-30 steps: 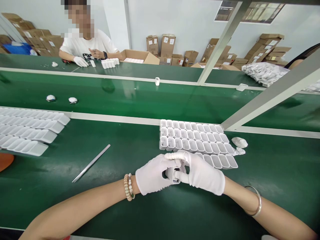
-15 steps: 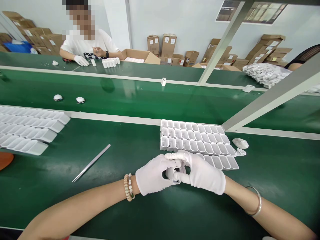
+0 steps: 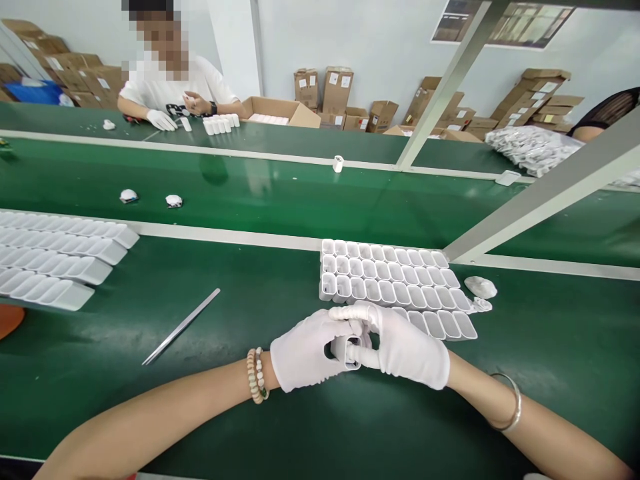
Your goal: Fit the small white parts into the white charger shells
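Note:
Both of my hands wear white gloves and meet at the middle of the bench. My left hand (image 3: 303, 350) is closed around a small white plastic housing (image 3: 341, 349), its open end turned to the right. My right hand (image 3: 413, 345) grips the same housing: the thumb reaches into the opening and the other fingers curve over the top. What lies inside the housing is mostly hidden by the thumb. Just beyond my hands stand rows of white housings (image 3: 373, 290), open ends up; my right hand covers part of the front row.
Metal tweezers (image 3: 183, 327) lie left of my hands. More housings (image 3: 60, 267) stand in rows at far left. Small white parts (image 3: 174, 201) sit on the green conveyor (image 3: 250, 207). A grey post (image 3: 540, 180) slants across the right. A co-worker (image 3: 175, 93) sits opposite.
The small white parts and a white housing on the conveyor have shifted right. My hands hold the housing in nearly the same place, the right thumb still in its opening.

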### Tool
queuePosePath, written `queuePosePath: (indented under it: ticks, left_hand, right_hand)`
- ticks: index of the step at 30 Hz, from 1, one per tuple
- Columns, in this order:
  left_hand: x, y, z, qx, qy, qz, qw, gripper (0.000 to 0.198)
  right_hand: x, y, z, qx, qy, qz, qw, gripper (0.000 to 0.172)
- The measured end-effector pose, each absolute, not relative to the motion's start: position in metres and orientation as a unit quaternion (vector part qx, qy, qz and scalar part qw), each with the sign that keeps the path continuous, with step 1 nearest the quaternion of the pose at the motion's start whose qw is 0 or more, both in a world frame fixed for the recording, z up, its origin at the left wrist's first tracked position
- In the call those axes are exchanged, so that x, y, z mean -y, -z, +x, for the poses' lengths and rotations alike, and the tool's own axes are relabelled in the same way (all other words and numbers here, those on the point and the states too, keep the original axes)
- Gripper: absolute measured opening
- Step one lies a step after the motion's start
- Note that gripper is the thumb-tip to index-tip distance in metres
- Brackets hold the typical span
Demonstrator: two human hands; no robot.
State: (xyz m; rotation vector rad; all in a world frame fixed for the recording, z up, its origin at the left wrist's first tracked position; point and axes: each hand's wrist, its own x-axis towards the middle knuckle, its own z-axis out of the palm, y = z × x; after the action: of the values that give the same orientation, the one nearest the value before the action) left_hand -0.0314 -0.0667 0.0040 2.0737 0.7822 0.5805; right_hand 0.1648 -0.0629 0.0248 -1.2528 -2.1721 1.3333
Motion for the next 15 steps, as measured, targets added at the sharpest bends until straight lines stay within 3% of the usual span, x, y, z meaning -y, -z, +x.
queuePosePath:
  ticks: [8,13,15]
  left_hand:
    - [0.066,-0.01,-0.031,-0.291,-0.243,0.814,0.44,0.017]
    - [0.072,-0.001,-0.029,-0.378,-0.266,0.765,0.449,0.037]
    - [0.075,0.005,-0.028,-0.405,-0.269,0.749,0.451,0.043]
  right_hand:
    - [0.059,-0.032,0.173,0.799,-0.443,-0.385,0.131,0.046]
    - [0.069,-0.03,0.168,0.829,-0.382,-0.395,0.104,0.072]
    - [0.072,-0.028,0.164,0.84,-0.35,-0.404,0.093,0.073]
